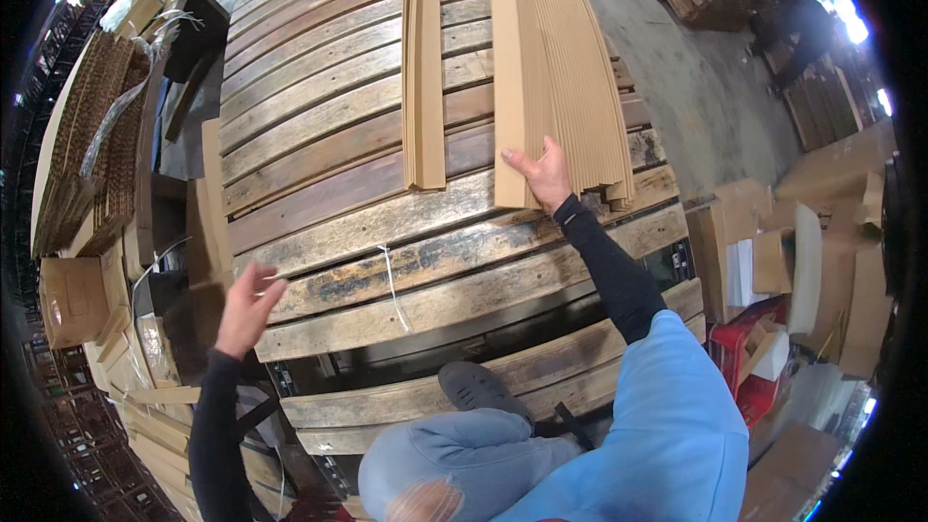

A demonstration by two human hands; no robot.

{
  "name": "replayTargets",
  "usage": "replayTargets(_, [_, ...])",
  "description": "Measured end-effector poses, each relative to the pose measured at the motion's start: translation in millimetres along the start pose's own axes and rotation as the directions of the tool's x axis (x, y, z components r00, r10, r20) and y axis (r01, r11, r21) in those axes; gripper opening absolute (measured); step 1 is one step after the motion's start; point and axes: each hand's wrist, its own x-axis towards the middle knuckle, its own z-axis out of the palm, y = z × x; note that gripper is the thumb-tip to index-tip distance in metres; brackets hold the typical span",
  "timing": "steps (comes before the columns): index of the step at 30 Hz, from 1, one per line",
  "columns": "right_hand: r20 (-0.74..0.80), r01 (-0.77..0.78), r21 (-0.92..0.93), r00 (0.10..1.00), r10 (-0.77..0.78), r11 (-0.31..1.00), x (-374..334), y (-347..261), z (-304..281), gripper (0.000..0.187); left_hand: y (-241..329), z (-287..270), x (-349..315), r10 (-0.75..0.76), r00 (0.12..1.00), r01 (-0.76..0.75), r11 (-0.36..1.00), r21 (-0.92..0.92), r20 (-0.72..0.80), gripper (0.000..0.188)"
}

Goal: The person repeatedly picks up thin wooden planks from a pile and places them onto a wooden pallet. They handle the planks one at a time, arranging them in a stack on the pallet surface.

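Note:
My right hand [541,173] grips the near end of a long folded cardboard strip [512,68], thumb on its top face and the other fingers hidden at its right side. Against that strip's right side lies a row of similar cardboard strips [580,87], nested tightly together. Farther left, apart from the row, lie a couple of folded cardboard channels [423,77], one against the other. My left hand [251,307] hovers over the left edge of the wooden slats [333,222], fingers loosely bent and apart, holding nothing.
A thin white strap [393,287] lies across the near slats. Stacked flat cardboard [92,135] stands at the left, beside a cardboard box [74,302]. Cardboard boxes [739,222] and a red crate [746,367] sit at the right. My shoe [483,391] is near the lower slats.

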Motion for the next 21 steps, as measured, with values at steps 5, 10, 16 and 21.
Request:
replayTargets(5, [-0.134,-0.114,-0.322,0.988,0.074,0.94,-6,60,-7,0.046,38,112,82,0.21,0.958,-0.245,0.954,0.172,0.195,0.041])
replayTargets(10, [-0.269,-0.25,-0.737,0.961,0.067,0.628,-10,67,18,0.054,77,224,119,0.276,0.929,-0.274,0.961,-0.043,0.245,0.059])
replayTargets(16, [-0.209,-0.13,-0.499,0.978,0.027,0.857,-15,49,-8,0.051,89,334,169,0.242,0.936,-0.204,0.965,-0.167,0.254,0.062])
replayTargets(21, [-0.385,-0.051,-0.786,0.82,-0.423,0.616,25,24,-169,0.067,95,382,180,0.254,0.961,-0.248,0.967,-0.062,0.113,0.058])
